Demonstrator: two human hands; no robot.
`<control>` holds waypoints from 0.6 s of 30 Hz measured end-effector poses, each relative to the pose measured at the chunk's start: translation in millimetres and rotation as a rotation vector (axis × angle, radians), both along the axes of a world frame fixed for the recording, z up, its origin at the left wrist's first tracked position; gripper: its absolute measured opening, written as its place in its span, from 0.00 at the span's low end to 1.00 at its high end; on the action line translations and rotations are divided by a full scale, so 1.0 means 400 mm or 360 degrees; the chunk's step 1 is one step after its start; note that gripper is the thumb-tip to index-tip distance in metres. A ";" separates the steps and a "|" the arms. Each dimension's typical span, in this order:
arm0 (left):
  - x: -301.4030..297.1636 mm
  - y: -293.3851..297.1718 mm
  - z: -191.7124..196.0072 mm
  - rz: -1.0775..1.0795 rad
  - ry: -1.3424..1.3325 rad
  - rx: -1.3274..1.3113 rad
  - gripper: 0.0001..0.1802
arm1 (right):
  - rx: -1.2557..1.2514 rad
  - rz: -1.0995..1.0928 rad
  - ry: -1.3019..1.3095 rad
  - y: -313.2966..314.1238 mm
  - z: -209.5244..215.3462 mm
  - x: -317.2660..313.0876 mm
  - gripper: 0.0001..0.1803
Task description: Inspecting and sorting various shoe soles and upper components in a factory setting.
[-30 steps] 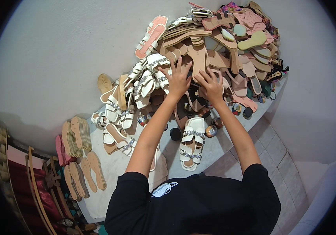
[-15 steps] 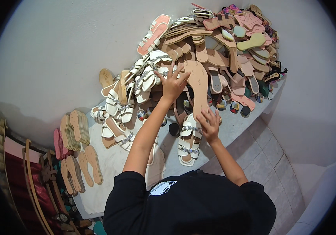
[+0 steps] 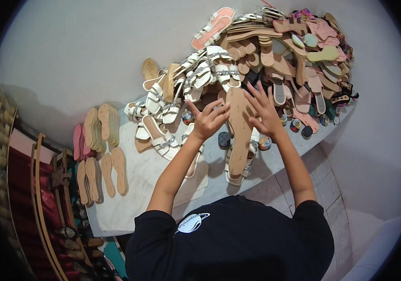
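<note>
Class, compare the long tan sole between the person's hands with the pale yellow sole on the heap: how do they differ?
Colour: the long tan sole is light brown; the pale yellow sole is yellowish.
Direction: the tan sole runs roughly up and down the picture; the yellow sole lies crosswise.
Shared: both have a shoe-sole outline and show no straps.

A smooth, matt finish is shown by the tan sole (image 3: pixel 240 133), a leather-like one by the white sandal (image 3: pixel 219 52) (its trim (image 3: pixel 228 73) glittery), matt cloth by the shirt (image 3: pixel 249 234).
</note>
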State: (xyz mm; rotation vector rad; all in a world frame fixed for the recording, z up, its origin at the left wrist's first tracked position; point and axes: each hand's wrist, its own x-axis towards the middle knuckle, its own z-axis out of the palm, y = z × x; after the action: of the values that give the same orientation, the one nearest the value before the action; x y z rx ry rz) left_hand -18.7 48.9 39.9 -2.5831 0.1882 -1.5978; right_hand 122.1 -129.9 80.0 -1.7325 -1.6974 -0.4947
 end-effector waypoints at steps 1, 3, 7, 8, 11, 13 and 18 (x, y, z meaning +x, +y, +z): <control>-0.017 -0.005 -0.002 0.0018 -0.0016 0.0017 0.01 | -0.0105 0.0020 -0.0028 0.034 0.012 0.006 0.38; -0.052 -0.009 -0.011 0.0047 -0.0040 0.0022 0.02 | -0.0287 -0.0045 -0.0164 0.091 0.022 -0.007 0.38; -0.118 0.012 -0.017 0.0118 -0.0151 0.0036 0.07 | -0.0426 0.0001 -0.0323 0.153 -0.001 -0.062 0.38; -0.133 0.023 -0.017 0.0144 -0.0157 0.0017 0.05 | -0.0416 0.0042 -0.0349 0.156 -0.011 -0.086 0.38; -0.196 0.047 -0.011 0.0216 -0.0093 -0.0024 0.05 | -0.0422 0.0153 -0.0384 0.149 -0.034 -0.173 0.38; -0.231 0.062 -0.009 0.0261 -0.0098 -0.0055 0.05 | -0.0496 0.0379 -0.0175 0.134 -0.066 -0.230 0.37; -0.323 0.114 -0.020 0.0378 0.0049 -0.0166 0.06 | -0.0855 0.0862 -0.0043 0.081 -0.117 -0.369 0.30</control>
State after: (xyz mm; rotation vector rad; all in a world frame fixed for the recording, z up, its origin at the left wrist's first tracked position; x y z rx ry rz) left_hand -147.8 94.4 31.9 -2.5897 -0.1985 -1.5208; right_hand -25.4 -97.3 33.0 -1.4925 -2.3568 0.2050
